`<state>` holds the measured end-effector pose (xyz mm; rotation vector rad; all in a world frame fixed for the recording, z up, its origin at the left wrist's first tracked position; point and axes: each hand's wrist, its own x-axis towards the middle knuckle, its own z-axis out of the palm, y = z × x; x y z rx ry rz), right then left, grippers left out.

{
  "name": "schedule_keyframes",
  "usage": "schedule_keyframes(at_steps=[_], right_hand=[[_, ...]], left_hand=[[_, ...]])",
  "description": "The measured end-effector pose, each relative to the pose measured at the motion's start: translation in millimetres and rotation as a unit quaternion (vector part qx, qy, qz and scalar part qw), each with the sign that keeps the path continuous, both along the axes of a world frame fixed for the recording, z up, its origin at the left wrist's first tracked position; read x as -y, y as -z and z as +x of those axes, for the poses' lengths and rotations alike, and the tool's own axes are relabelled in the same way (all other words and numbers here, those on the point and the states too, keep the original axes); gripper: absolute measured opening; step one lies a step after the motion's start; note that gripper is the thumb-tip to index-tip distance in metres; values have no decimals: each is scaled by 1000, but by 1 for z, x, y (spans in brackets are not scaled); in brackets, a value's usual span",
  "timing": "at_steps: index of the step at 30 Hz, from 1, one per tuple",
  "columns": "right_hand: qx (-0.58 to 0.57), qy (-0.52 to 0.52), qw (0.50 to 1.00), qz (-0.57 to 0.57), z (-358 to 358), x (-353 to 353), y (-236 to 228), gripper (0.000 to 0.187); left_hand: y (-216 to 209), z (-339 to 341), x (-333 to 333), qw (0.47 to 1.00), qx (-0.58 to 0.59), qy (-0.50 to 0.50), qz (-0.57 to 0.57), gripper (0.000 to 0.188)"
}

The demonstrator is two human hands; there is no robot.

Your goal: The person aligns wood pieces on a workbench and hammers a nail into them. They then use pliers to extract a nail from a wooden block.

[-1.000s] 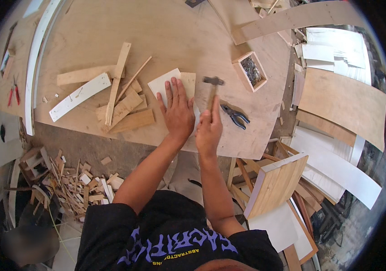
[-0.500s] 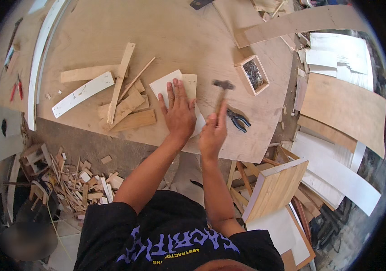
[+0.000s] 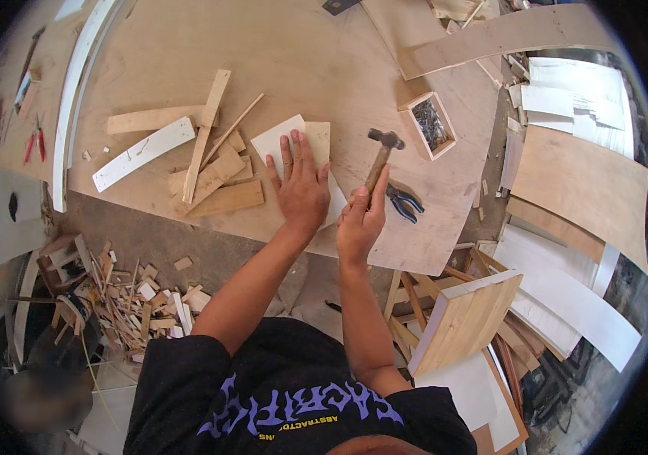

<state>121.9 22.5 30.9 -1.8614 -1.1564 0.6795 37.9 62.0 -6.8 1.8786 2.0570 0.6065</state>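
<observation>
One hammer [image 3: 377, 167], gripped in right fingers [image 3: 376, 200], has swung farther from the open left fingers [image 3: 297, 159], sparing their white panel [image 3: 273, 136] any blow.

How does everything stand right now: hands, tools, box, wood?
Left hand: flat on the white board
Right hand: closed around the hammer
Hammer: held, head off the board
Black pliers: lying on the table, handles apart
Red-handled tool: lying, handles apart
Small box: open-topped, holding nails
Wood strips: loosely stacked, some crossing
</observation>
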Motion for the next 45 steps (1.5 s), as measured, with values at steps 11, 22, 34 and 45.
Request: schedule_keyframes(at_steps=[11,22,34,45], right_hand=[[-90,-94,986,-104,-20,-5,-39,55],[-106,18,992,-64,81,32,-24,48],[154,-220,963,-11,113,-46,6,53],[304,-271,902,-143,201,47,-11,73]], left_hand=[[15,-5,4,998,-52,19,26,75],[-13,-29,3,994,54,96,19,107],[-20,-27,27,979,121,-104,-129,53],[-154,-31,82,825,555,-45,-97,34]])
